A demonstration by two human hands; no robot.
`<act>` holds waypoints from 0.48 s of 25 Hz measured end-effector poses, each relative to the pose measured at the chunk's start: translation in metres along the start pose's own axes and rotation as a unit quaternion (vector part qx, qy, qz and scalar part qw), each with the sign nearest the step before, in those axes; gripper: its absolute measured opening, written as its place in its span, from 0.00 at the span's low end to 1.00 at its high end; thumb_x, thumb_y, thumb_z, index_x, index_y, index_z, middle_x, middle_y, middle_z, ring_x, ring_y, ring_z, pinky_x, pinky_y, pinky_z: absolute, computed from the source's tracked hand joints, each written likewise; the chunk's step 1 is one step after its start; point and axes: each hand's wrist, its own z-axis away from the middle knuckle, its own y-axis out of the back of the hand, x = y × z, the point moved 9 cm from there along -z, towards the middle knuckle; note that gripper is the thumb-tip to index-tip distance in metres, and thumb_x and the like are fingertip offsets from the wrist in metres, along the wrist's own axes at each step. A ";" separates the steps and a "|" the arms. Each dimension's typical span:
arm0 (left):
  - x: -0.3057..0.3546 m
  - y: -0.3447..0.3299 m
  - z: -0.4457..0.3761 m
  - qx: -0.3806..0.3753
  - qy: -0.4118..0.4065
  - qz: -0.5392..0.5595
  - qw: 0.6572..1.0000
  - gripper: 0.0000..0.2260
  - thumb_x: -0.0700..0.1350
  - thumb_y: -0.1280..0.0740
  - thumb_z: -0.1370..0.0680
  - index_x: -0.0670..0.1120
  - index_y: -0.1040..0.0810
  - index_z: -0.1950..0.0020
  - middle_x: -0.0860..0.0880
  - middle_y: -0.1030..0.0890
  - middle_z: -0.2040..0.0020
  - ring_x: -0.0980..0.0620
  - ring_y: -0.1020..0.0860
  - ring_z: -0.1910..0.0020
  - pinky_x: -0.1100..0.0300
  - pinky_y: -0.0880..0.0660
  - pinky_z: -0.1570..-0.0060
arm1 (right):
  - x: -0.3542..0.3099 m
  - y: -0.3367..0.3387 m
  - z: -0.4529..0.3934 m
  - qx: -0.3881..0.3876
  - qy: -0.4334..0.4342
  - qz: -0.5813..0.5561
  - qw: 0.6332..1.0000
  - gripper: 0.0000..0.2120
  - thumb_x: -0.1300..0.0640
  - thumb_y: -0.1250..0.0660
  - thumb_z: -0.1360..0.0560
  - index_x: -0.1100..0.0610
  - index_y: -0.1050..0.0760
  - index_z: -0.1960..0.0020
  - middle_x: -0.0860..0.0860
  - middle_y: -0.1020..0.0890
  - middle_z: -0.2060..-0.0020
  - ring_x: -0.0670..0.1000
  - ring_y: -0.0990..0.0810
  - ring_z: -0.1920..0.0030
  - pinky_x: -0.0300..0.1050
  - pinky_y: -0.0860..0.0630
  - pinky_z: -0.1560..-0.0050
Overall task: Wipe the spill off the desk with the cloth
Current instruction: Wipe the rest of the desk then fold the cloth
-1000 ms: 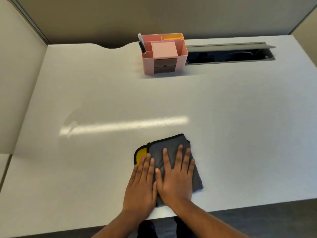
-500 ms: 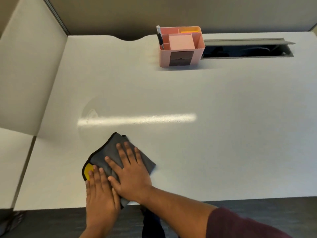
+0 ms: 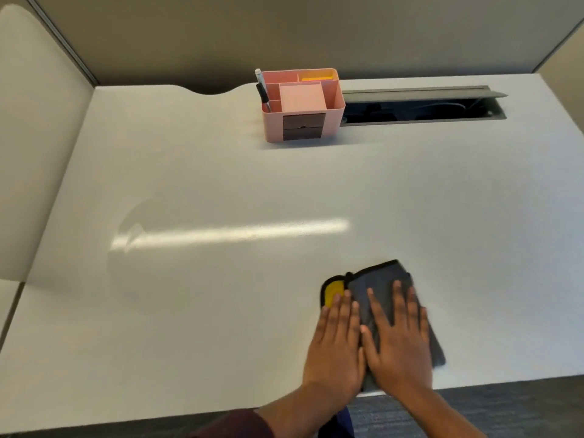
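- Where it fills most of the view, the white table [image 3: 221, 184] carries a bright strip of reflected light across its middle and a faint, smeared patch [image 3: 132, 235] at that strip's left end.
- Cable tray [image 3: 423, 110]: a long open slot with a grey lid, set into the table's far edge, just right of the organizer.
- Pink desk organizer [image 3: 303, 104]: stands at the far edge, with two dark drawers in front and a pen [image 3: 262, 90] upright in its left compartment.
- Grey cloth [image 3: 387, 281]: folded, with a yellow corner showing at its left, lies flat near the table's front edge, right of centre.
- Right hand [image 3: 399, 346]: palm down on the cloth, fingers [image 3: 396, 298] straight and spread.
- Left hand [image 3: 335, 349]: flat beside it, touching it, fingertips on the cloth's yellow corner.
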 end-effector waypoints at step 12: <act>-0.198 0.106 -0.122 0.081 0.093 -0.024 0.992 0.31 0.55 0.54 0.17 0.45 0.55 0.16 0.46 0.57 0.16 0.49 0.59 0.17 0.49 0.55 0.19 | -0.157 0.022 -0.216 0.049 0.027 -0.026 0.998 0.36 0.32 0.55 0.20 0.42 0.54 0.15 0.61 0.53 0.15 0.66 0.57 0.16 0.68 0.54 0.18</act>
